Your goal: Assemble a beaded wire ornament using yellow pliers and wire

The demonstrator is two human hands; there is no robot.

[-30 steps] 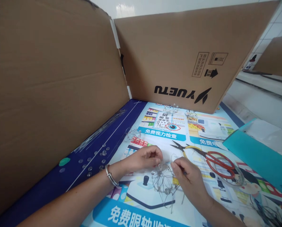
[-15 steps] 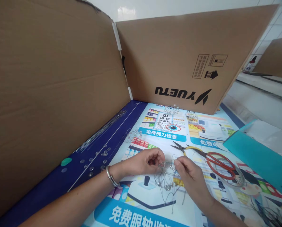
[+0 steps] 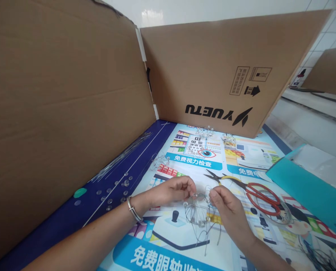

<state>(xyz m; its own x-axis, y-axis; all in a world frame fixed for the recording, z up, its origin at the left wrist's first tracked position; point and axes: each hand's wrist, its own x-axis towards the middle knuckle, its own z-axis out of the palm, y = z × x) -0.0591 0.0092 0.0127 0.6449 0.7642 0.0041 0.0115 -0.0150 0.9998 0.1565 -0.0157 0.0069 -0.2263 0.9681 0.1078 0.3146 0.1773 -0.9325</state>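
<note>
2 narrow grips, my left hand (image 3: pixel 170 190) and right hand (image 3: pixel 230 207), pinch the beaded wire frame (image 3: pixel 197 212); any slackening could let it spring toward the pliers (image 3: pixel 227 177).

Brown corrugated cardboard sheet (image 3: pixel 66 94) with black YUETU lettering (image 3: pixel 204 111), dark navy fabric strip (image 3: pixel 58 226), pale blue-and-white printed poster (image 3: pixel 230 256) in multicoloured pattern, silver wire frame (image 3: pixel 197 212), red-handled scissors (image 3: pixel 262 199), yellow-handled pliers (image 3: pixel 230 177), flat teal folder (image 3: pixel 306 188)
</note>
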